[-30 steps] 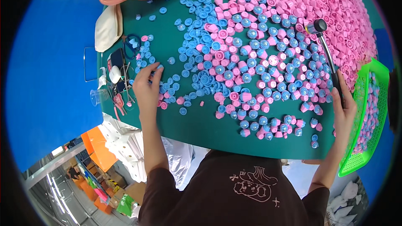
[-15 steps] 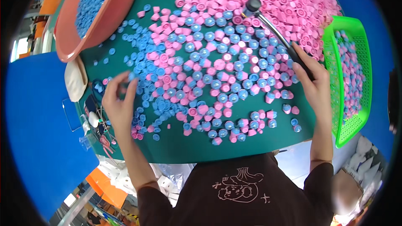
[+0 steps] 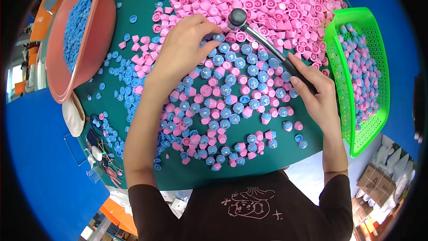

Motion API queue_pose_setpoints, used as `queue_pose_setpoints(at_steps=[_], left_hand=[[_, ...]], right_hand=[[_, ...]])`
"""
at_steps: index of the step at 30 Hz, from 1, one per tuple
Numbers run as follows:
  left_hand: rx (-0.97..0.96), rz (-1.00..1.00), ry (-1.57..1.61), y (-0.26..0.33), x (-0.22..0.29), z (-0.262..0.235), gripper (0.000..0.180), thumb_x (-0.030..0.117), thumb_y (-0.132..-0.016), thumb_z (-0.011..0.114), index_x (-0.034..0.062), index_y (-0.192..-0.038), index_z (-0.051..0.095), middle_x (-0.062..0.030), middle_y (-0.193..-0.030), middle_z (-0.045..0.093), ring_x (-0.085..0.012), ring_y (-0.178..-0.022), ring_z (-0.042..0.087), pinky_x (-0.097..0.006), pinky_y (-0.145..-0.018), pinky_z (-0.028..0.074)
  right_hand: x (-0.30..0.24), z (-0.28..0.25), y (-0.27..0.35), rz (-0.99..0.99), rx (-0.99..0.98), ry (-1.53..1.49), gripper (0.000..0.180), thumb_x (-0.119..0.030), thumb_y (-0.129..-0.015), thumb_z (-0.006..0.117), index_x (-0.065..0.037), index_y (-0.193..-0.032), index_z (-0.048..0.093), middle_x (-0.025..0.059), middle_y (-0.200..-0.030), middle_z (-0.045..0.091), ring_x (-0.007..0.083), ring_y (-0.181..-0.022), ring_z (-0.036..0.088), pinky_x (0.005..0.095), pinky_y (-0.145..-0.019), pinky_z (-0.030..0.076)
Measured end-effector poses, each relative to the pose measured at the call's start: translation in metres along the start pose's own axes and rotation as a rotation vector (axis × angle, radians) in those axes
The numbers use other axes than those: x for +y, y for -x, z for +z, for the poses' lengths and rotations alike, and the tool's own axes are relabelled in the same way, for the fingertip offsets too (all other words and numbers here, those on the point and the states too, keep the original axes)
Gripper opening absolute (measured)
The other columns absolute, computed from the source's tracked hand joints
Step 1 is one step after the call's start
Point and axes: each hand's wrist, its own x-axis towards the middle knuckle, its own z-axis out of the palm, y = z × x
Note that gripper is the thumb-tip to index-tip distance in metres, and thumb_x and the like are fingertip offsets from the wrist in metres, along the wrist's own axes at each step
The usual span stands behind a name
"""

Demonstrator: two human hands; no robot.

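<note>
My right hand [image 3: 312,90] is wrapped round the black grip of a mallet [image 3: 267,45]. Its dark round head hangs over the far middle of the green table, beside the pink heap. Close to that head, the thumb and fingers of my left hand [image 3: 189,47] pinch a small blue cap [image 3: 218,37]; whether a pink cup sits beneath it is partly hidden. Between and below my arms lie many small pink cups [image 3: 205,90], a lot of them topped with blue caps. Loose blue caps [image 3: 129,80] are scattered to the left of my left forearm.
A large heap of pink cups [image 3: 267,0] covers the far side. At the right stands a green basket [image 3: 352,107] of joined blue-and-pink pieces. An orange-pink basin [image 3: 100,31] of blue caps tilts at the far left. Glasses and tools [image 3: 100,154] lie at the left edge.
My left hand has moved right and away from me, from the loose blue caps to beside the pink heap. The mallet in my right hand has shifted left. The whole view has also shifted.
</note>
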Motion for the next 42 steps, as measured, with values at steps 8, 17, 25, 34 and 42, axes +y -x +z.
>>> queue_pose_setpoints(at_steps=[8, 17, 25, 34, 42], left_hand=[[-0.072, -0.003, -0.023, -0.009, -0.002, -0.004, 0.024, 0.014, -0.077, 0.074, 0.0045, -0.099, 0.069, -0.0065, -0.087, 0.059, -0.0225, -0.087, 0.059, -0.034, -0.075, 0.047], [0.174, -0.182, -0.004, 0.036, 0.018, -0.068, 0.021, 0.013, -0.08, 0.074, 0.0036, -0.098, 0.07, -0.0066, -0.091, 0.065, -0.0168, -0.077, 0.059, -0.029, -0.07, 0.046], [0.422, -0.779, -0.184, 0.221, 0.008, -0.121, 0.017, 0.009, -0.082, 0.074, 0.0046, -0.098, 0.071, -0.0008, -0.084, 0.063, -0.0088, -0.072, 0.051, -0.024, -0.062, 0.039], [0.39, -0.845, -0.196, 0.276, 0.0, -0.077, 0.021, 0.01, -0.076, 0.077, 0.0023, -0.094, 0.071, -0.008, -0.084, 0.067, -0.0183, -0.072, 0.059, -0.029, -0.065, 0.046], [0.371, -0.797, -0.261, 0.27, -0.017, -0.072, 0.023, 0.009, -0.076, 0.079, 0.0029, -0.096, 0.07, -0.0042, -0.083, 0.065, -0.0122, -0.064, 0.048, -0.026, -0.059, 0.041]], right_hand=[[-0.002, 0.002, -0.003, 0.005, -0.031, -0.003, 0.046, -0.004, -0.086, 0.066, -0.005, -0.132, 0.059, 0.0045, -0.075, 0.055, 0.0119, -0.066, 0.049, 0.0254, -0.061, 0.039], [-0.026, 0.008, -0.001, -0.109, 0.035, 0.052, 0.046, 0.001, -0.087, 0.063, -0.005, -0.132, 0.058, 0.0051, -0.072, 0.049, 0.0135, -0.063, 0.047, 0.027, -0.058, 0.038], [-0.022, 0.011, -0.004, -0.025, -0.049, 0.029, 0.04, 0.0, -0.09, 0.059, 0.0, -0.13, 0.058, 0.0122, -0.126, 0.064, 0.0182, -0.115, 0.059, 0.0281, -0.099, 0.042], [-0.025, -0.006, 0.017, 0.148, -0.088, 0.075, 0.041, -0.005, -0.094, 0.058, -0.003, -0.135, 0.055, 0.0101, -0.129, 0.062, 0.0135, -0.116, 0.056, 0.0264, -0.1, 0.04], [-0.013, -0.002, -0.002, 0.133, -0.048, 0.101, 0.043, -0.004, -0.09, 0.063, -0.007, -0.132, 0.058, 0.0085, -0.105, 0.07, 0.0097, -0.088, 0.06, 0.0247, -0.08, 0.046]])
